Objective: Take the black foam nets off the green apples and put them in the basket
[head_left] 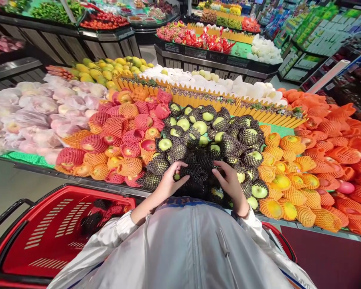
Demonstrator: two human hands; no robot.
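Observation:
A pile of green apples in black foam net sleeves (pixel 210 136) fills the middle of the fruit stand in front of me. My left hand (pixel 170 180) is curled around one black-netted green apple (pixel 192 174) at the near edge of the pile. My right hand (pixel 228 182) grips the same netted apple from the other side, fingers bent on the black mesh. Both wrists come out of white jacket sleeves.
A red shopping basket (pixel 48 237) stands at my lower left with a few netted fruits inside. Red apples in red and orange nets (pixel 120 140) lie to the left, orange-netted fruit (pixel 313 176) to the right, bagged fruit (pixel 33 116) far left. A yellow picket divider (pixel 216 102) runs behind.

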